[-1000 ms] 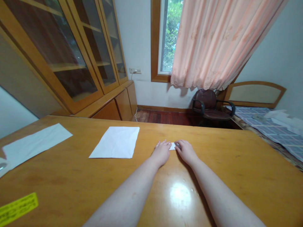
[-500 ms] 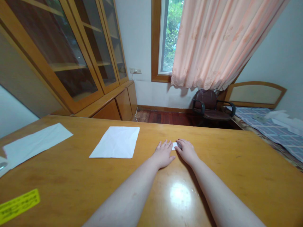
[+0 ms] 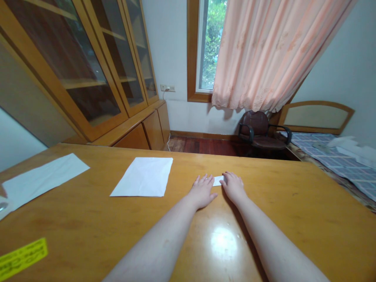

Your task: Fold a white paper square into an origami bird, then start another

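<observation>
My left hand [image 3: 202,190] lies flat on the wooden table [image 3: 264,219] with its fingers stretched out. My right hand [image 3: 234,186] rests palm down just to its right, fingers extended. Both press on a small folded white paper [image 3: 218,180], of which only a sliver shows between the hands. A larger white sheet [image 3: 143,177] lies on the table to the left of my left hand.
A long white sheet [image 3: 41,181] lies at the table's far left, and a yellow label [image 3: 22,259] sits near the front left edge. Glass-door cabinets [image 3: 96,66] stand behind. A dark armchair [image 3: 260,131], a bed [image 3: 346,164] and a pink curtain [image 3: 270,51] are beyond the table.
My left hand's fingers went from curled on the small paper to spread flat. My right hand flattened too and shifted slightly right.
</observation>
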Demonstrator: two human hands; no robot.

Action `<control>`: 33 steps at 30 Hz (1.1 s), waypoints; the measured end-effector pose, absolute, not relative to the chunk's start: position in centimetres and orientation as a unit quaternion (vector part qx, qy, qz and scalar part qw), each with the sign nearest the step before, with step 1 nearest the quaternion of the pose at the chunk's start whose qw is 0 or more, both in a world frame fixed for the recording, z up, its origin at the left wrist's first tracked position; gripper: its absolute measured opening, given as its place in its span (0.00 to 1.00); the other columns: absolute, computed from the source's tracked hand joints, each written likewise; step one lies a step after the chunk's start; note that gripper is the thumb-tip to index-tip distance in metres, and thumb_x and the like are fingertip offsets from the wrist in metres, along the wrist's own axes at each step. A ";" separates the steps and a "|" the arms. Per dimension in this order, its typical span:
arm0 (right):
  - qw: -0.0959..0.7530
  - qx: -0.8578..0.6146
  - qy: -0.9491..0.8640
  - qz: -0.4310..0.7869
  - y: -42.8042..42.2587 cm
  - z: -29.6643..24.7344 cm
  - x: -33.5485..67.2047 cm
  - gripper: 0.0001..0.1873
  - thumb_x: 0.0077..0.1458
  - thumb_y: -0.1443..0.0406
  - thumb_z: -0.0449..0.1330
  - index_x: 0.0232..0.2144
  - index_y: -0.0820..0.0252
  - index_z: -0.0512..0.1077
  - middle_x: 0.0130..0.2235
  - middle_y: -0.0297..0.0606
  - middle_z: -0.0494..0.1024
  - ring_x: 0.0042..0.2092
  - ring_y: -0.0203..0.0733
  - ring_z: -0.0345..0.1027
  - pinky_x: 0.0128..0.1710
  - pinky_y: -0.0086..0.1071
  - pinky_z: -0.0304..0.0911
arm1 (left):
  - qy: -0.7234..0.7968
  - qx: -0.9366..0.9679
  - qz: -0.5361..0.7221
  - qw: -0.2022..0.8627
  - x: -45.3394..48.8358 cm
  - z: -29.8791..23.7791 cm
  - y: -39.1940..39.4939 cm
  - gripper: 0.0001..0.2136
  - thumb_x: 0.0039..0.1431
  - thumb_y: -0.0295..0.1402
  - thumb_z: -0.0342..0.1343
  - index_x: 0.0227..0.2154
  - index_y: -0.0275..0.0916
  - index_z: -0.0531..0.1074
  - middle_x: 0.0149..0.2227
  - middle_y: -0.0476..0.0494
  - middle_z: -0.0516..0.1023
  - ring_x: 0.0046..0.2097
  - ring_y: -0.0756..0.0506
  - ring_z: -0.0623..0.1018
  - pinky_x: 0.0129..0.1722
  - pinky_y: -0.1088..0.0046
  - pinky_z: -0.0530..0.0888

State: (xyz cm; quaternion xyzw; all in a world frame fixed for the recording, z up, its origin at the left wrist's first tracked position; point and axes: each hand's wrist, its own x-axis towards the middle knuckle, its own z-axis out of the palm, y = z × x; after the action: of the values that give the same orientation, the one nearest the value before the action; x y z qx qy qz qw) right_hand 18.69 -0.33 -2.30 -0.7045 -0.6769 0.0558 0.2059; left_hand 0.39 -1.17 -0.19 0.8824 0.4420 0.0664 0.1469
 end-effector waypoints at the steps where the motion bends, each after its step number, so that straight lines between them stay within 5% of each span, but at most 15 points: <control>1: 0.204 -0.705 -0.677 0.057 -0.3 -2.3 18.7 0.19 0.55 0.61 0.54 0.49 0.58 0.69 0.55 0.46 0.68 0.58 0.55 0.57 0.57 0.53 0.44 | 0.443 0.882 0.070 0.147 0.4 -0.2 -1.2 0.32 0.59 0.47 0.44 0.63 0.38 0.48 0.65 0.41 0.51 0.65 0.39 0.49 0.63 0.53 0.46; 33: 0.182 -0.685 -0.704 0.054 -0.1 -2.0 19.0 0.24 0.54 0.55 0.54 0.49 0.62 0.69 0.55 0.48 0.68 0.56 0.52 0.57 0.56 0.44 0.48 | 0.455 0.864 0.115 0.185 0.3 -0.2 -0.9 0.29 0.57 0.44 0.49 0.61 0.42 0.54 0.64 0.42 0.55 0.65 0.40 0.53 0.63 0.54 0.47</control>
State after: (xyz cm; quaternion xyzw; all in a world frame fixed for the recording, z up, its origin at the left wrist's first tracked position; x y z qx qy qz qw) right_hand 19.02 -0.14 -2.04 -0.6845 -0.7039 0.0537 0.1818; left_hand 0.32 -0.90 -0.19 0.8638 0.4545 0.1149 0.1845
